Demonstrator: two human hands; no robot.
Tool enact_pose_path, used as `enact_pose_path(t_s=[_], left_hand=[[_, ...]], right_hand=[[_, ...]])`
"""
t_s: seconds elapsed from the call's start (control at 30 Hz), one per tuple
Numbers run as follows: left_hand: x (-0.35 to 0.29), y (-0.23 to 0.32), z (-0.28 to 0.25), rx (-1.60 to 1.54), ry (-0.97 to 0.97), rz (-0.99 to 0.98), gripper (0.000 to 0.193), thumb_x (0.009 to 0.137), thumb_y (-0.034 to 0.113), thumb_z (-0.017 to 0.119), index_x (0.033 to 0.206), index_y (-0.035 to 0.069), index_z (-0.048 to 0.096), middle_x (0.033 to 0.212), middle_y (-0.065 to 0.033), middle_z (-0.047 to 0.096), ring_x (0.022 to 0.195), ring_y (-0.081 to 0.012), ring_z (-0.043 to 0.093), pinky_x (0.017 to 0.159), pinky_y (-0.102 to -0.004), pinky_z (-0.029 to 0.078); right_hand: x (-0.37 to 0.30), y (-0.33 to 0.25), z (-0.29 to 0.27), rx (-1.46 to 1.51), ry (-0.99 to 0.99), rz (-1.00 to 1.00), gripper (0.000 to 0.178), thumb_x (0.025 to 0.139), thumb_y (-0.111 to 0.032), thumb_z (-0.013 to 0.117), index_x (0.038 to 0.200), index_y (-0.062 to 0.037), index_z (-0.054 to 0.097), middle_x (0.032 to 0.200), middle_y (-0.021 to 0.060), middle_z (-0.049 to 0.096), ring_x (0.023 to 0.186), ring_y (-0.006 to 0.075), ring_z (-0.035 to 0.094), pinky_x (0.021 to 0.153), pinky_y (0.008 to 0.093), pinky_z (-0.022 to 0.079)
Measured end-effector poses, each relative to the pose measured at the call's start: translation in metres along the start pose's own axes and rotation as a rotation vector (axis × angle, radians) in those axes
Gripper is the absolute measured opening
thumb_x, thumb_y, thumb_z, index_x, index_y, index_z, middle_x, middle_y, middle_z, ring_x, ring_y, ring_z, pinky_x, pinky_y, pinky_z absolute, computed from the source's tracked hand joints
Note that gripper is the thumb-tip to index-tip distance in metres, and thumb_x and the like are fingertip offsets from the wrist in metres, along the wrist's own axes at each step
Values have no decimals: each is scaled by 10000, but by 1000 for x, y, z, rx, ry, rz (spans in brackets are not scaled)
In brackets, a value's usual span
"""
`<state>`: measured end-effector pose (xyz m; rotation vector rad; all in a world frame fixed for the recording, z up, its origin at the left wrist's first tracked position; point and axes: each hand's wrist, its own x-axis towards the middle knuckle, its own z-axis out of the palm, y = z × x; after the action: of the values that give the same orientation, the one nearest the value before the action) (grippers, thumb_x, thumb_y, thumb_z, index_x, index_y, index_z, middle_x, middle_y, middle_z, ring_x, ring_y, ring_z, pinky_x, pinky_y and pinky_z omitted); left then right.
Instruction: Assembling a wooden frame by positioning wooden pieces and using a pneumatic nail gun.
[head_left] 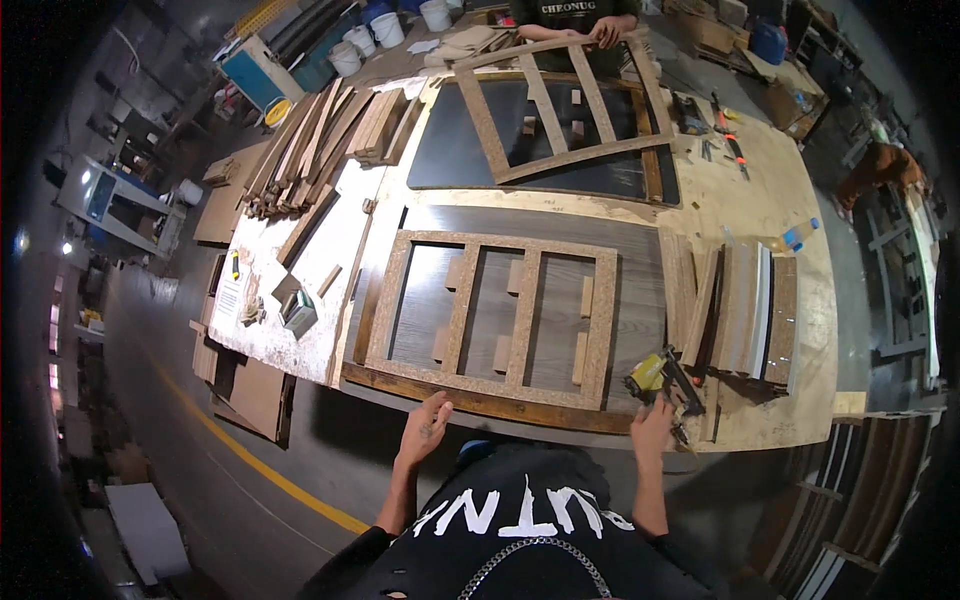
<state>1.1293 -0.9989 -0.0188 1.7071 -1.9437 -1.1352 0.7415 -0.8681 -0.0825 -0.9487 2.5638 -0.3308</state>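
Note:
A ladder-like chipboard frame (521, 336) with two crossbars lies on a grey wood-grain panel (636, 290) in front of me. Small wood blocks (586, 297) stand against its bars. Along the near side runs a brown wooden edge strip (490, 402). My left hand (428, 424) is beside this strip, fingers stretched out and holding nothing. At the panel's near right corner, my right hand (653, 424) has its fingers closed at a yellow-and-black nail gun (650, 373); part of the grip is hidden.
Across the table a co-worker's hands (608, 31) hold another frame (545, 163) tilted above a dark panel (450, 135). Wood strips are piled (300, 150) at the far left; more strips (745, 315) stand at right. A box (297, 312) and a bottle (800, 235) are also there.

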Motion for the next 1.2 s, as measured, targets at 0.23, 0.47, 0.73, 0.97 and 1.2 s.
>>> enact_pose_path(t_s=[0.23, 0.47, 0.73, 0.97, 1.2], left_hand=[[22, -47, 10, -95, 157, -75, 364, 956, 269, 566, 1120, -53, 612, 1011, -243, 651, 952, -362, 629, 854, -391, 479], [36, -114, -2, 237, 570, -49, 438, 937, 226, 563, 1239, -87, 509, 1269, -298, 519, 1164, -455, 498, 970, -403, 422], [64, -175, -12, 533, 497, -210, 621, 975, 335, 474, 1428, -60, 318, 1522, -268, 236, 1407, -422, 236, 1100, -607, 208], [62, -177, -14, 557, 511, -146, 601, 984, 342, 449, 1426, -47, 330, 1537, -241, 229, 1423, -398, 222, 1105, -631, 159], [70, -199, -46, 536, 553, -145, 602, 986, 386, 441, 1447, 12, 340, 1553, -178, 241, 1437, -344, 217, 1109, -637, 139]], right_hand=[[-11, 11, 50, 2, -125, 46, 556, 886, -220, 644, 1341, 32, 446, 1358, 253, 404, 1250, 433, 414, 1029, 509, 392], [-2, 17, 44, 155, -100, 128, 665, 777, -253, 744, 1322, 21, 481, 1363, 306, 411, 1294, 451, 374, 1063, 486, 362], [-5, -7, 38, 58, -196, 160, 745, 776, -297, 752, 1397, -42, 428, 1399, 336, 375, 1347, 460, 314, 1119, 472, 293], [-20, -21, 48, -136, -176, 129, 893, 689, -488, 793, 1374, -29, 450, 1410, 329, 365, 1338, 452, 316, 1090, 501, 315], [-3, 3, 62, -125, -217, 8, 1028, 703, -637, 739, 1443, -30, 363, 1471, 320, 267, 1362, 468, 263, 1074, 557, 314]])
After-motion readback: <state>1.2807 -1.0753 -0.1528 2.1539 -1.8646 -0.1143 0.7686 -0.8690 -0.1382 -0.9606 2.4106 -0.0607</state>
